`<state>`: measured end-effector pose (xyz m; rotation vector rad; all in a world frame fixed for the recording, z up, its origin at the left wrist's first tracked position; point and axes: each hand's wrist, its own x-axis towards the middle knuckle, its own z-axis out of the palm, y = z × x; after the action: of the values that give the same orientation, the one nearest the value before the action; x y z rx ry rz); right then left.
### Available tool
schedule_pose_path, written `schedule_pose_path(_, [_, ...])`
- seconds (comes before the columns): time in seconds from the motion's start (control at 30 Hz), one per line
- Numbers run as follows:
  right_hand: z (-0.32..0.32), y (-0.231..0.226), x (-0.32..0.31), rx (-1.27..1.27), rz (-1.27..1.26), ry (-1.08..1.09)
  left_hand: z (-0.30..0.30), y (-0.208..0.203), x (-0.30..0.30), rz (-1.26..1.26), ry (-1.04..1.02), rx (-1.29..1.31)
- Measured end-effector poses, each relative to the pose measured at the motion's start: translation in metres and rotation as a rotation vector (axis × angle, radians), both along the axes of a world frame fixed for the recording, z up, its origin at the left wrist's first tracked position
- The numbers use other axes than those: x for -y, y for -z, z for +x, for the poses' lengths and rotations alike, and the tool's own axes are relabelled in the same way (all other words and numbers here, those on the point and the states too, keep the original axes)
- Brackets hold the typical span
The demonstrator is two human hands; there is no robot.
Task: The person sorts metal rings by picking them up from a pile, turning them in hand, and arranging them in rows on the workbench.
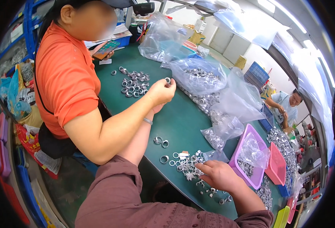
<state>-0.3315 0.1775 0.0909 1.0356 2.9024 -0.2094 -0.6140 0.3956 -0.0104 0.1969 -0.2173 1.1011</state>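
Observation:
My right hand (219,175) rests over a loose pile of silver-coloured rings (186,164), its fingers stretched out and open at the pile's right side. My left arm reaches forward, with a pale bangle (147,121) at the wrist. Only a little of my left hand (158,108) shows; its fingers are hidden behind a co-worker's arm. That co-worker's hand (163,92) pinches a single ring (168,80) just above mine. Two rings (161,141) and another ring (164,159) lie apart, left of the pile.
Another cluster of rings (135,83) lies farther up the green table (178,121). Clear plastic bags (199,76) of rings stand at the back. A purple basket (247,152) and a red tray (276,163) are on the right. The orange-sleeved co-worker also holds a phone (107,50).

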Motion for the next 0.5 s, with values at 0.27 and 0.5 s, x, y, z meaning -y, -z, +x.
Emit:
schedule_pose_path(0.27, [0.019, -0.005, 0.015, 0.004, -0.024, 0.034, 0.013, 0.009, -0.011, -0.101, -0.366, -0.307])
schedule_pose_path(0.5, [0.027, -0.003, 0.024, -0.006, -0.048, 0.046, 0.014, 0.003, -0.004, -0.027, -0.419, -0.466])
